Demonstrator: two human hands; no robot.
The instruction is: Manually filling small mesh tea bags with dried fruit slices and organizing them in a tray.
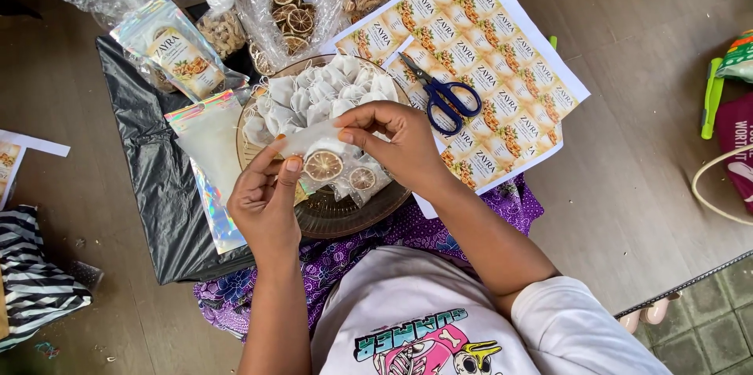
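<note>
Black plastic sheet (149, 187) covers the floor under the work, crinkled and glossy. Beside it lie label sheets (486, 45) with scissors (443, 96) on top. A round woven tray (345, 214) holds many filled white sachets (321, 92), so a good share looks done; clear bags of dried slices (290, 10) suggest more remains. Over the tray, the left hand (267, 202) and right hand (396, 143) both pinch one thin, translucent sachet (310, 140). A dried citrus slice (323, 165) lies just below.

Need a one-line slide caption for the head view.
Left hand and right hand hold a small white pouch with a dried citrus slice above a woven tray.
</note>
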